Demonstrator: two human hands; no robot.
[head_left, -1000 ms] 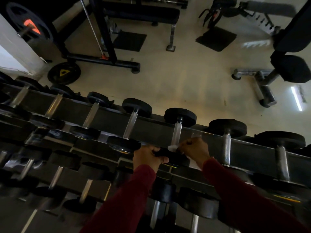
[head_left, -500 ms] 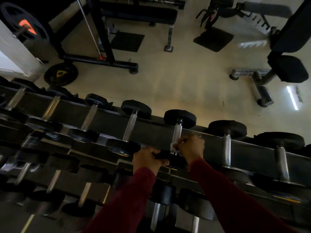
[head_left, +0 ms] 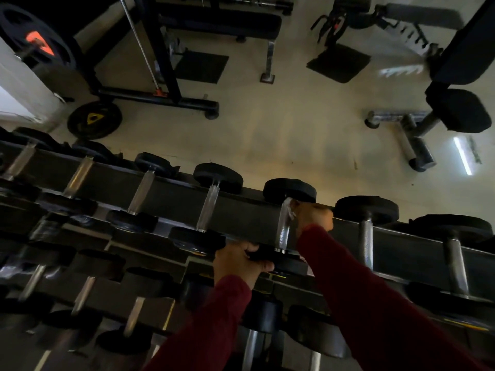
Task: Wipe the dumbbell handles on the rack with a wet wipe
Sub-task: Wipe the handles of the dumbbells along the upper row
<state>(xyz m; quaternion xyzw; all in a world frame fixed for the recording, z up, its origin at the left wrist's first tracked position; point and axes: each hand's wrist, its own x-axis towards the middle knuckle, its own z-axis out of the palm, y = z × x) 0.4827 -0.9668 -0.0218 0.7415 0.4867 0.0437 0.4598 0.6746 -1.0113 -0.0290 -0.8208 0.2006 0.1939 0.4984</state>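
Note:
A long black dumbbell rack [head_left: 171,194] runs across the view with several black-headed dumbbells lying on its top rail. My right hand [head_left: 313,216] presses a small white wet wipe [head_left: 290,210] against the far end of one chrome handle [head_left: 283,231], just below that dumbbell's far head [head_left: 289,190]. My left hand [head_left: 238,262] grips the near head [head_left: 278,259] of the same dumbbell. Both arms wear dark red sleeves.
Neighbouring dumbbells lie close on both sides, one handle [head_left: 210,207] to the left and one [head_left: 366,239] to the right. Lower rack tiers hold more dumbbells. Beyond the rack lie a pale floor, a weight plate [head_left: 94,119], a bench [head_left: 222,25] and a black machine frame [head_left: 160,99].
My right hand with the wipe has slid up the handle from its near end to its far end. My left hand has stayed on the near head.

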